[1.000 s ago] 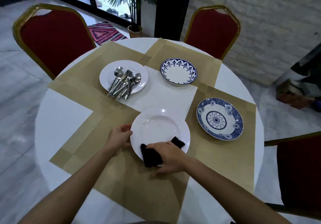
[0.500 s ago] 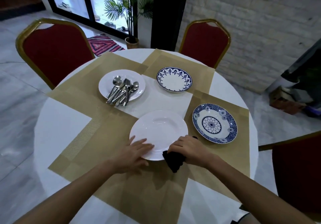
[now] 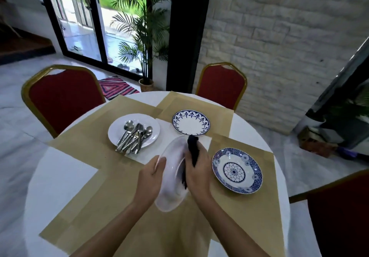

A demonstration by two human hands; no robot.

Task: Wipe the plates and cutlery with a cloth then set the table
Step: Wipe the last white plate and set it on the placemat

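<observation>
A plain white plate (image 3: 169, 177) is lifted off the table and tilted up on edge. My left hand (image 3: 149, 179) grips its left rim, thumb over the edge. My right hand (image 3: 196, 174) holds a dark cloth (image 3: 192, 151) against the plate's inner face. Another white plate (image 3: 119, 129) on the left placemat carries several spoons and forks (image 3: 133, 137). A blue-rimmed plate (image 3: 191, 122) lies at the far side. A blue patterned plate (image 3: 237, 170) lies on the right placemat.
The round white table (image 3: 60, 177) is covered with tan placemats (image 3: 83, 149). Red chairs with gold frames stand at the far left (image 3: 63, 97), far middle (image 3: 221, 86) and near right (image 3: 339, 216). A potted palm (image 3: 146, 83) stands by the glass door.
The white plate has been lifted from the placemat and tilted on edge. My left hand moved from lying flat on it to gripping its rim. My right hand brought the cloth onto its face.
</observation>
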